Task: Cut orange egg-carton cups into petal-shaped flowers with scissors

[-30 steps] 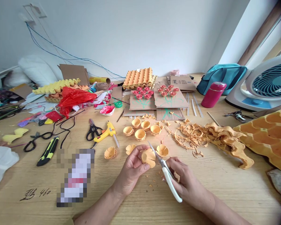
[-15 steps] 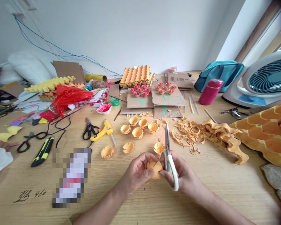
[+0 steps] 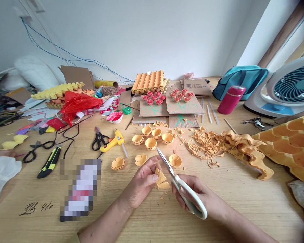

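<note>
One scissors pair [image 3: 176,179], blades [image 3: 166,162] slanting away leftward, in right grip [image 3: 197,187]; left grip [image 3: 140,182] pinches cup [image 3: 162,178].

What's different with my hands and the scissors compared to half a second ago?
Your right hand let go of the orange cup piece and drew apart from your left hand, while the white-handled scissors swung from pointing forward to slanting left. The piece has been turned. Your left hand kept its hold, and the cups and glue gun stayed put.
</note>
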